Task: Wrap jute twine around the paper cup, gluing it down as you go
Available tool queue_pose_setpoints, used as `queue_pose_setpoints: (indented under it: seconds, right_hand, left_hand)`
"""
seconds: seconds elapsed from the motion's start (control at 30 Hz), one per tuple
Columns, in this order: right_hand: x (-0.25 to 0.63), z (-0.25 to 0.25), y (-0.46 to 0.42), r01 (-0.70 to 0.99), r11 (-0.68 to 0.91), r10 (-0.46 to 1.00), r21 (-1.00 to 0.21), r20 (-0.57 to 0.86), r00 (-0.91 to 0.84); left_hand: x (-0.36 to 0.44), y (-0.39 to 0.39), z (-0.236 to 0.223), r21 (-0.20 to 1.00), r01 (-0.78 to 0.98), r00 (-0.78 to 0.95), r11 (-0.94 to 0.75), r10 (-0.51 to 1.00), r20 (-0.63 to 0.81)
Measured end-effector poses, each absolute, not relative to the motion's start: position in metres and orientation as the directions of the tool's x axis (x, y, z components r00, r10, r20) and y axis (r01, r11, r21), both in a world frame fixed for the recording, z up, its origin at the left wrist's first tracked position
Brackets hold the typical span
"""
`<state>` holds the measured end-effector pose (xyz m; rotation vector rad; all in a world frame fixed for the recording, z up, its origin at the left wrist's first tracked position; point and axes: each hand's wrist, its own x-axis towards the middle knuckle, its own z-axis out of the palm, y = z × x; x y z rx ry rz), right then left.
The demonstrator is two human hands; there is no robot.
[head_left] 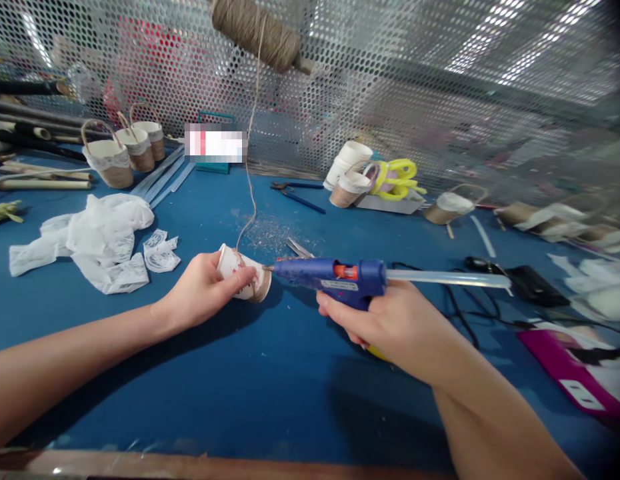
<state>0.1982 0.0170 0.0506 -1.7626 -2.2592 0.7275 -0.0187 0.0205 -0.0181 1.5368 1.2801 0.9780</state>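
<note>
My left hand [203, 290] is closed round a small white paper cup [245, 275] lying on its side, with brown twine wrapped near its base. A strand of twine [250, 167] runs from the cup up to a twine spool [257, 30] hanging overhead. My right hand [390, 327] grips a blue hot glue gun [335, 275] with a clear glue stick [447, 277] sticking out of its back. The gun's nozzle touches the twine-wrapped end of the cup. Both hands hover just above the blue table [240, 387].
White lace fabric [97, 240] lies at the left. Finished cup baskets [123, 150] stand at the back left. Pliers [297, 193], stacked cups [347, 177] and yellow scissors [397, 177] sit at the back. Black cables [490, 287] and a magenta booklet [570, 367] lie at the right. A perforated metal screen [440, 80] backs the table.
</note>
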Motion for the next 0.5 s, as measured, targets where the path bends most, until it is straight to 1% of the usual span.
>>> queue_pose_setpoints:
  seconds: [0.03,0.13,0.23,0.37,0.47,0.5]
  right_hand:
    - [0.1952,0.0519,0.0174,0.861,0.113,0.952,-0.495,-0.195,-0.236]
    - [0.1894,0.0545,0.0191,0.844,0.019,0.949,-0.536,-0.257,-0.185]
    - [0.1888,0.055,0.0204,0.83,0.011,0.942,-0.557,-0.273,-0.196]
    - [0.19,0.0576,0.0186,0.837,0.008,0.942,-0.547,-0.278,-0.19]
    - [0.1917,0.0596,0.0154,0.853,0.043,0.944,-0.52,-0.258,-0.204]
    - [0.1932,0.0592,0.0143,0.859,0.082,0.945,-0.505,-0.234,-0.228]
  left_hand:
    - [-0.0183,0.0197,-0.018,0.952,0.293,0.159,-0.088,0.986,0.042]
    - [-0.0171,0.0176,-0.0173,0.946,0.308,0.166,-0.103,0.985,0.054]
    - [-0.0169,0.0168,-0.0176,0.939,0.326,0.174,-0.112,0.983,0.057]
    - [-0.0175,0.0183,-0.0188,0.944,0.312,0.169,-0.105,0.984,0.053]
    - [-0.0179,0.0203,-0.0184,0.953,0.289,0.166,-0.087,0.985,0.04]
    - [-0.018,0.021,-0.0179,0.956,0.284,0.164,-0.076,0.986,0.029]
